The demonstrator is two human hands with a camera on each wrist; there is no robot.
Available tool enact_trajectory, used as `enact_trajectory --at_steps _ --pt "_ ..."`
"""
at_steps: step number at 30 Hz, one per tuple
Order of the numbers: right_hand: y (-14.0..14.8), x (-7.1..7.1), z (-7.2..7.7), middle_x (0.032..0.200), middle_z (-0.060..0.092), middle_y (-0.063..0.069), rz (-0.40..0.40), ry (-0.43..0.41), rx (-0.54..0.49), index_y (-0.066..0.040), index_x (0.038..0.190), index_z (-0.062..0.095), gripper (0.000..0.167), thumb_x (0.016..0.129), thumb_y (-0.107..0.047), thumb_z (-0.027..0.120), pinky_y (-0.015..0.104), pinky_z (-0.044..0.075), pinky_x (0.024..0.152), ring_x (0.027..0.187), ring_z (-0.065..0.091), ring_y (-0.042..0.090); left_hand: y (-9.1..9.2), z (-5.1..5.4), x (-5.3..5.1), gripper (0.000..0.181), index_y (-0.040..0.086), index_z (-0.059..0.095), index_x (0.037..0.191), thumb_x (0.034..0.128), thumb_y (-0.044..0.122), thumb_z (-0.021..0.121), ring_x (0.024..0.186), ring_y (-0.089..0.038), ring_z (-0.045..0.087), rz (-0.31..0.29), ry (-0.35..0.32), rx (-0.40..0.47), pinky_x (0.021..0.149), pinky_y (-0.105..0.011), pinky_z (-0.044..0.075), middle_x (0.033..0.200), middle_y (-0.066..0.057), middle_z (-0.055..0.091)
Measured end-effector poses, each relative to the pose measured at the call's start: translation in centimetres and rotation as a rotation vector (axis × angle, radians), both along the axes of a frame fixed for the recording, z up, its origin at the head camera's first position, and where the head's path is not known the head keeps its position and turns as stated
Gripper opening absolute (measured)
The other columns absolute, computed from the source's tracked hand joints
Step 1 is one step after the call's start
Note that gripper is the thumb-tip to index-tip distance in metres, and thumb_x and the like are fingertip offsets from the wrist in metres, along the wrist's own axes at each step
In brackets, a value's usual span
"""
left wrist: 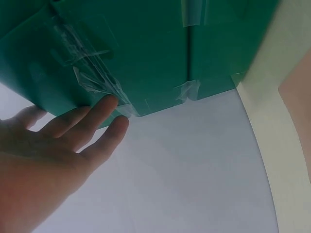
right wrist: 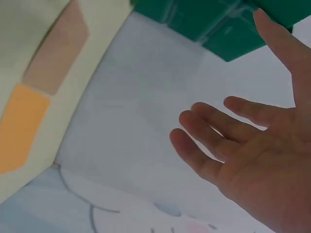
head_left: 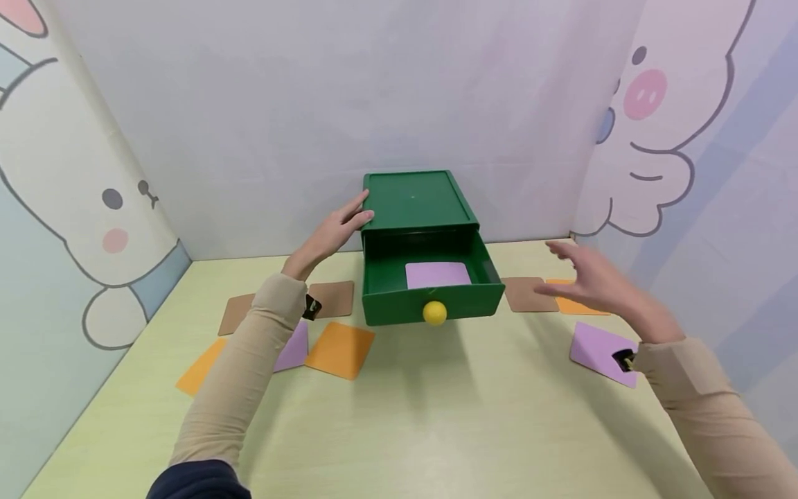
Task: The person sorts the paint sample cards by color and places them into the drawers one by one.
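Observation:
A green box (head_left: 411, 201) with its drawer (head_left: 399, 305) pulled out stands at the back of the table. The drawer front carries a round yellow knob (head_left: 434, 312), and a purple card (head_left: 438, 275) lies inside. My left hand (head_left: 333, 232) rests against the box's left side and top edge, fingers extended. In the left wrist view, the fingers of that left hand (left wrist: 73, 141) lie along the green side wall, which has clear tape on it. To the right of the box, my right hand (head_left: 589, 281) hovers above the cards with its fingers spread, holding nothing.
Left of the box lie brown (head_left: 332, 299), orange (head_left: 340, 351) and purple (head_left: 293, 348) cards, partly behind my left forearm. On the right are a brown card (head_left: 531, 294), an orange card (head_left: 580, 305) and a purple card (head_left: 601, 352). Walls (head_left: 280, 138) with cartoon animals enclose the table.

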State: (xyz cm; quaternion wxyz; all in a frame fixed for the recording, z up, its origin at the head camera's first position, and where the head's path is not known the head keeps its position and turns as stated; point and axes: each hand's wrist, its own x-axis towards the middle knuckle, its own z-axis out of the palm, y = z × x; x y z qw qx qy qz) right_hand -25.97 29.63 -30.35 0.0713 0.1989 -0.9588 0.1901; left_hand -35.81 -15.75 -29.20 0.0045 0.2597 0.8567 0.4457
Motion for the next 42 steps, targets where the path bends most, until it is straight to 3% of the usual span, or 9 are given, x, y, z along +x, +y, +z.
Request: enact_trajectory --at_steps 5,8,13,19,29,37,42 --pt "3.6 0.6 -3.2 0.140 0.043 0.036 0.002 -0.137 0.174 0.010 0.146 0.031 0.113 0.069 -0.056 0.080 0.063 0.038 0.100 0.126 0.043 0.053 0.1 0.3 0.1 0.063 0.033 0.012 0.156 0.1007 0.050 0.040 0.145 -0.024 0.032 0.012 0.007 -0.018 0.116 -0.048 0.030 0.162 -0.001 0.020" --pt "5.3 1.4 -4.9 0.140 0.041 0.038 -0.002 -0.213 0.211 0.011 0.146 0.029 0.119 0.064 -0.059 0.081 0.066 0.039 0.096 0.125 0.040 0.057 0.2 0.3 0.2 0.064 0.033 0.012 0.156 0.1005 0.050 0.040 0.144 -0.026 0.034 0.008 0.006 -0.022 0.116 -0.049 0.030 0.162 -0.003 0.021" --pt "7.3 2.7 -7.4 0.137 0.042 0.041 -0.038 -0.248 0.256 0.011 0.144 0.032 0.120 0.060 -0.058 0.084 0.067 0.042 0.089 0.120 0.043 0.059 0.0 0.2 0.4 0.062 0.032 0.012 0.156 0.1018 0.045 0.040 0.141 -0.029 0.038 0.011 -0.004 -0.017 0.113 -0.051 0.033 0.161 -0.006 0.022" --pt "8.6 3.5 -9.3 0.128 0.048 0.039 -0.064 -0.242 0.211 0.011 0.140 0.037 0.115 0.058 -0.052 0.087 0.053 0.048 0.077 0.104 0.053 0.045 -0.3 0.2 0.3 0.062 0.030 0.010 0.156 0.1029 0.039 0.039 0.137 -0.031 0.040 0.010 -0.011 -0.015 0.109 -0.053 0.034 0.161 -0.007 0.021" --pt "9.0 3.8 -9.6 0.120 0.059 0.032 -0.072 -0.182 0.208 0.012 0.134 0.047 0.109 0.056 -0.054 0.087 0.045 0.048 0.078 0.100 0.058 0.038 0.4 0.4 0.4 0.061 0.030 0.013 0.156 0.1026 0.041 0.040 0.126 -0.030 0.048 0.029 -0.003 -0.038 0.102 -0.049 0.038 0.159 -0.008 0.026" --pt "7.9 3.1 -9.1 0.118 0.062 0.031 -0.057 -0.184 0.138 0.011 0.136 0.043 0.109 0.058 -0.050 0.088 0.057 0.047 0.089 0.107 0.059 0.044 0.8 2.5 3.2 0.060 0.016 0.011 0.157 0.1043 0.029 0.038 0.132 -0.035 0.043 0.016 -0.027 -0.037 0.106 -0.052 0.037 0.160 -0.015 0.022" --pt "6.3 2.5 -7.2 0.119 0.062 0.029 -0.037 -0.164 0.092 0.008 0.133 0.046 0.099 0.061 -0.044 0.088 0.055 0.048 0.089 0.108 0.059 0.043 0.9 2.9 3.5 0.060 0.016 0.011 0.157 0.1045 0.030 0.037 0.136 -0.034 0.042 0.016 -0.027 -0.046 0.110 -0.050 0.036 0.161 -0.013 0.021"
